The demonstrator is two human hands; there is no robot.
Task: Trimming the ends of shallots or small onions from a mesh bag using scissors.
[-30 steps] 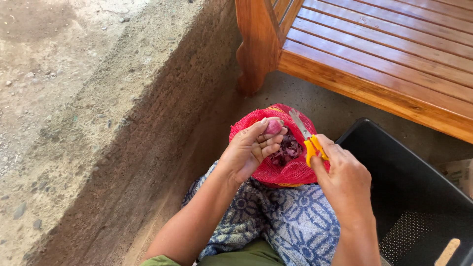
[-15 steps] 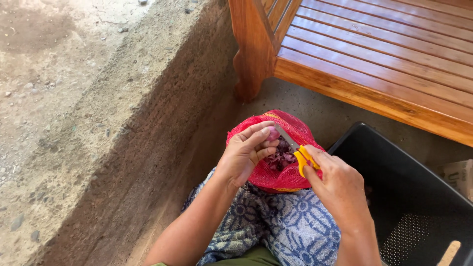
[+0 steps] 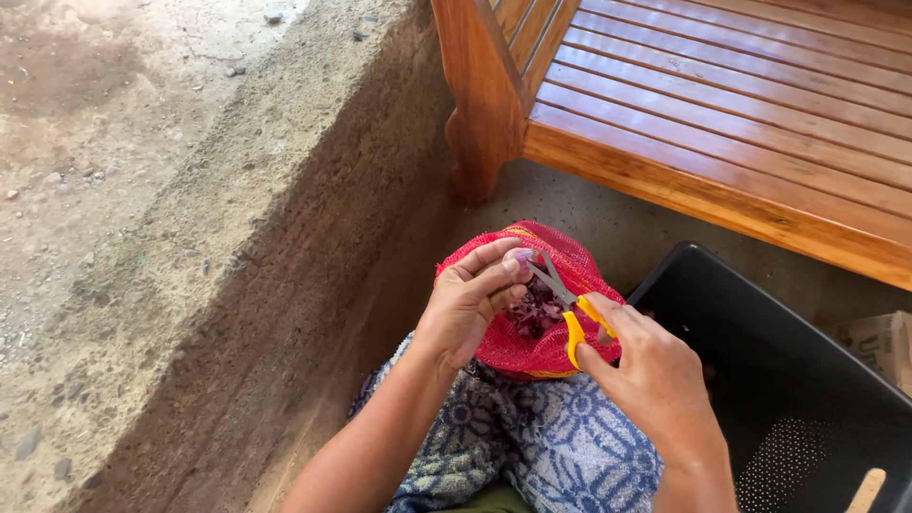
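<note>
My left hand (image 3: 468, 306) pinches a small purple shallot (image 3: 520, 256) between thumb and fingertips over a red mesh sack (image 3: 532, 347). The sack rests on my lap and holds dark purple peelings (image 3: 534, 309). My right hand (image 3: 649, 375) grips yellow-handled scissors (image 3: 568, 306), and the blade tips touch the shallot.
A blue patterned cloth (image 3: 532, 446) covers my lap. A black plastic crate (image 3: 788, 380) stands to my right with a cardboard box (image 3: 879, 344) behind it. A slatted wooden bench (image 3: 722, 114) is ahead. A rough concrete ledge (image 3: 218, 266) runs along the left.
The view has shifted slightly. My left hand has turned the shallot up to the scissors' tips, and my right hand has drawn lower and nearer.
</note>
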